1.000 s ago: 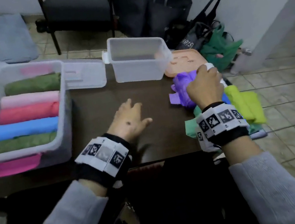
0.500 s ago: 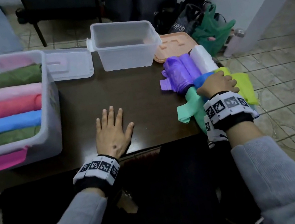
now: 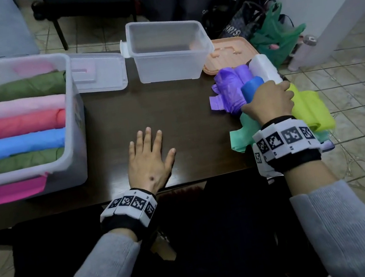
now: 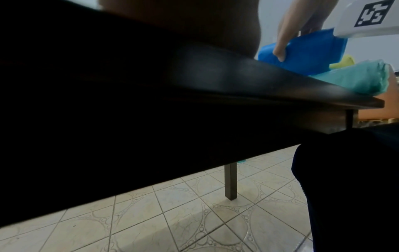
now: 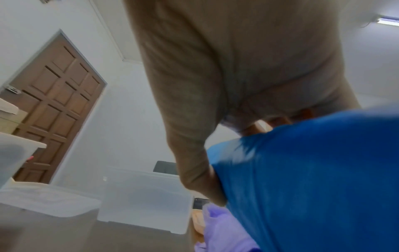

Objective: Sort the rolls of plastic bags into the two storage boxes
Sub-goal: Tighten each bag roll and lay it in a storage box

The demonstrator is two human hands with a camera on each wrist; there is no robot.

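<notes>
My right hand [image 3: 268, 101] grips a blue roll [image 3: 251, 87] [image 4: 306, 51] [image 5: 313, 179] at the table's right edge, lifted a little off the pile. Around it lie a purple roll [image 3: 231, 89], a white roll [image 3: 262, 68], a teal roll [image 3: 242, 135] and a yellow-green roll [image 3: 311, 107]. My left hand [image 3: 149, 158] rests flat on the dark table [image 3: 173, 115], fingers spread, holding nothing. The large clear box [image 3: 71, 113] on the left holds several coloured rolls side by side. The small clear box [image 3: 169, 51] at the back centre looks empty.
A clear lid [image 3: 98, 71] lies between the two boxes and a peach lid [image 3: 228, 54] lies right of the small box. Bags [image 3: 275, 33] sit on the tiled floor beyond the table's right edge. A dark chair stands behind the table.
My right hand left the purple roll, dropped to the blue roll and now lifts it. My left hand settled flat on the table, fingers spread.
</notes>
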